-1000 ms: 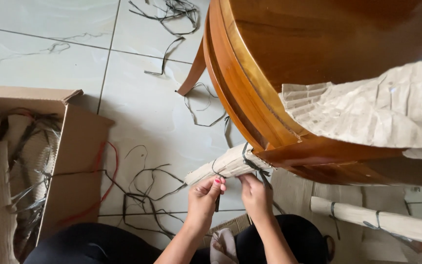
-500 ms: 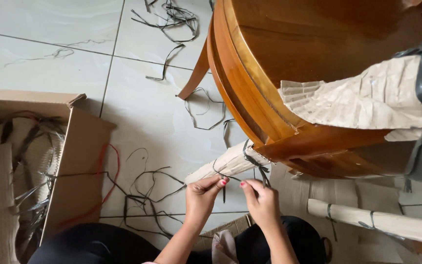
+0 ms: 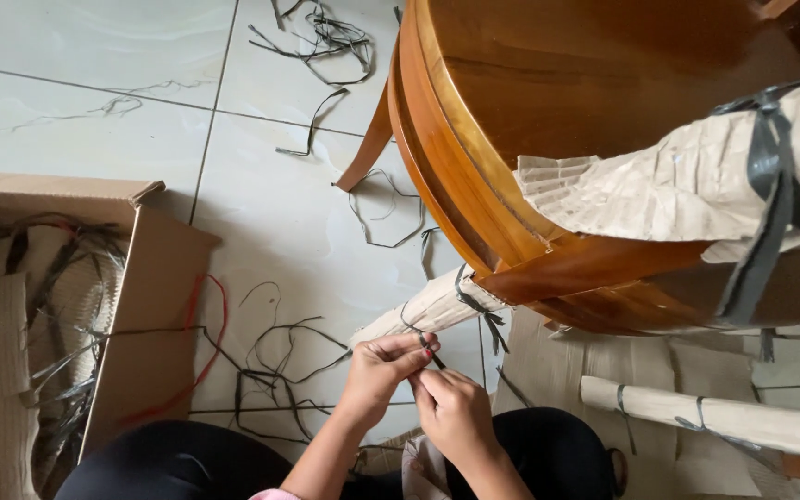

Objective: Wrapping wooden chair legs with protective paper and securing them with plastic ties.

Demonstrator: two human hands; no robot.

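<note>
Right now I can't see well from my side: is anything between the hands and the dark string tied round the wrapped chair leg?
Nothing visible. Both hands, left hand and right hand, already meet at the string on the wrapped leg.

Open cardboard box (image 3: 145, 306), loose floor strings (image 3: 280, 356)

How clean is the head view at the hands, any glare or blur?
Head view: soft even daylight, hands sharp enough to make out the dark string; mild sheen on the floor tiles and wooden table top; faint shadows only.
</note>
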